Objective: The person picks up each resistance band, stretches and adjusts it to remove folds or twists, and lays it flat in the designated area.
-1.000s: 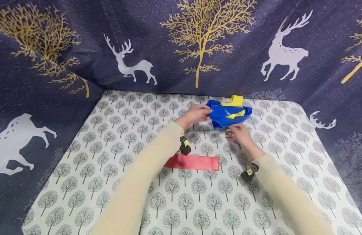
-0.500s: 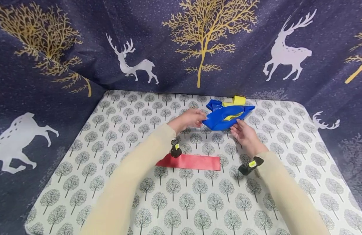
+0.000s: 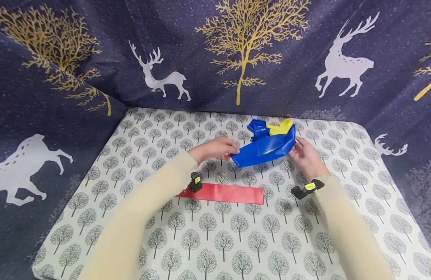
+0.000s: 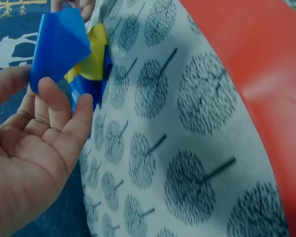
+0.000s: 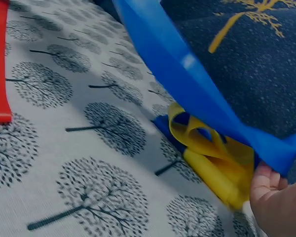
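A blue loop resistance band (image 3: 248, 154) is stretched flat between my two hands above the table. My left hand (image 3: 217, 148) pinches its left end between thumb and fingers, as the left wrist view also shows. Its right end is gripped by my right hand (image 3: 306, 157), whose thumb and fingertips close on the folded blue edge in the right wrist view. Behind it lies a curled yellow band (image 5: 212, 173) beside a folded blue piece with white print (image 3: 260, 130); whether that piece is a separate band, I cannot tell.
A red band (image 3: 233, 193) lies flat across the middle of the table, partly behind my left wrist camera (image 3: 195, 182). The tablecloth (image 3: 222, 237) has a tree pattern. A dark blue curtain (image 3: 201, 58) with deer and trees hangs behind the table.
The blue band has come nearer and left, away from the yellow one, and is drawn out longer. My left hand moved left and nearer; my right hand moved right to the band's end.
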Motion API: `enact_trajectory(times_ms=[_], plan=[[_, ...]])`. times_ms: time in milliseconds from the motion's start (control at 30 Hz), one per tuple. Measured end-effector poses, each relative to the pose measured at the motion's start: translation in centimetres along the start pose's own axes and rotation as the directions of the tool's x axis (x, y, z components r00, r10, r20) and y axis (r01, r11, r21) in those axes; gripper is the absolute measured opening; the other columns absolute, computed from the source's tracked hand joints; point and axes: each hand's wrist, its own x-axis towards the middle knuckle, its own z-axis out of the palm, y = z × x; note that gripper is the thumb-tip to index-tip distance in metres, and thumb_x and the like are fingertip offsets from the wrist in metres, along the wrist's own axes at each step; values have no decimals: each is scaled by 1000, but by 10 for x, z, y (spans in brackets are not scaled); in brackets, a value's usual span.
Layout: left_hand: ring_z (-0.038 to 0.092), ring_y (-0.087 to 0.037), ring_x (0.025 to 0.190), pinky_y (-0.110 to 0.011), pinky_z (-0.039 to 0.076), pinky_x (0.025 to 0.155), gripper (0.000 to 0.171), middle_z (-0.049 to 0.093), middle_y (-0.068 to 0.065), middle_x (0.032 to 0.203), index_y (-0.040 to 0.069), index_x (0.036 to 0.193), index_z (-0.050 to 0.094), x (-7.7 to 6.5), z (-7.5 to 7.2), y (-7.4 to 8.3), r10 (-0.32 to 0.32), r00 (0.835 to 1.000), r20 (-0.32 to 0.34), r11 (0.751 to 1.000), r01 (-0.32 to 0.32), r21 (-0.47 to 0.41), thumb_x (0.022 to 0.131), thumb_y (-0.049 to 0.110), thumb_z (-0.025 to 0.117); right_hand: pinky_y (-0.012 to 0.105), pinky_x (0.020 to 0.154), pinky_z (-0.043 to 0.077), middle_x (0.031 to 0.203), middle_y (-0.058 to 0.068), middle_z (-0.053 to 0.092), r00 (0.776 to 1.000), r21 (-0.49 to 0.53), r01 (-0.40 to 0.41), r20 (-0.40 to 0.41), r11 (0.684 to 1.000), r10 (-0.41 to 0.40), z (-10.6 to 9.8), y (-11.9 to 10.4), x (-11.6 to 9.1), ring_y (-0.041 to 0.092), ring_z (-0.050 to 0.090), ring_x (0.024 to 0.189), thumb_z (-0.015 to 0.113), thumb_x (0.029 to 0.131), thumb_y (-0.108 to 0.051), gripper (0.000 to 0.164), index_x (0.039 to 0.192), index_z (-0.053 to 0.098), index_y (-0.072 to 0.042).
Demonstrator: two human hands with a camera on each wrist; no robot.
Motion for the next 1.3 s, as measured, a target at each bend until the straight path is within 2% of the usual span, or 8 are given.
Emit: enact_trajectory(times_ms=[333, 433, 567, 700, 833, 1067, 1167, 1300], plan=[[57, -11, 77, -37, 59, 93, 19, 64, 3, 83, -3, 109, 67, -11, -22, -29, -36, 999, -4, 996, 36, 78, 98, 12, 65, 22, 62, 46, 82, 2, 63, 993, -205, -42, 100, 978, 63, -8, -6, -3, 12, 58, 70, 50, 108, -31, 24, 95, 59, -13], [59, -11, 77, -28, 59, 85, 24, 65, 0, 89, -6, 115, 65, -16, -27, -39, -58, 998, -13, 996, 59, 67, 99, 11, 63, 20, 56, 43, 71, -2, 65, 990, -410, -20, 118, 912, 75, -11, -4, -3, 9, 55, 60, 44, 110, -29, 33, 88, 61, -13], [57, -9, 75, -26, 59, 83, 26, 63, -2, 91, -6, 117, 64, -21, -31, -47, -71, 996, -60, 993, 76, 86, 99, 12, 62, 17, 63, 48, 73, -8, 69, 979, -731, 58, 175, 680, 104, -14, 5, -1, 5, 58, 64, 41, 111, -25, 33, 90, 65, -18], [57, -9, 75, -29, 60, 87, 20, 62, 0, 89, -4, 111, 65, -23, -35, -52, -72, 992, -102, 992, 82, 95, 100, 13, 61, 19, 77, 53, 84, -11, 67, 955, -890, 144, 240, 433, 175, -17, 16, -1, 3, 59, 78, 42, 110, -17, 20, 103, 61, -17], [58, -9, 74, -30, 60, 84, 15, 63, -1, 88, -1, 105, 64, -25, -39, -57, -61, 990, -129, 989, 78, 127, 101, 13, 60, 19, 79, 55, 86, -13, 63, 949, -949, 221, 262, 223, 175, -17, 27, -3, 1, 58, 80, 48, 107, -11, 10, 113, 56, -9], [59, -10, 70, -30, 57, 72, 18, 66, -5, 85, -1, 102, 65, -32, -47, -67, -27, 983, -183, 965, 74, 253, 101, 16, 59, 19, 72, 55, 90, -8, 65, 954, -941, 299, 295, -160, 46, -10, 45, -11, 5, 59, 80, 63, 99, -13, 33, 122, 58, 11], [59, -11, 71, -29, 58, 74, 22, 66, -5, 87, -2, 105, 66, -36, -50, -70, -35, 981, -192, 964, 84, 253, 102, 17, 57, 20, 67, 52, 88, -3, 64, 948, -912, 313, 318, -264, 26, -8, 51, -14, 9, 55, 76, 66, 97, -14, 31, 116, 62, 10], [59, -13, 73, -29, 58, 75, 27, 61, -2, 82, -4, 109, 67, -42, -52, -70, -51, 978, -204, 966, 100, 238, 105, 19, 54, 24, 65, 47, 82, -2, 61, 945, -881, 312, 326, -354, 21, -7, 58, -15, 12, 51, 74, 68, 97, -24, 29, 106, 68, 4]])
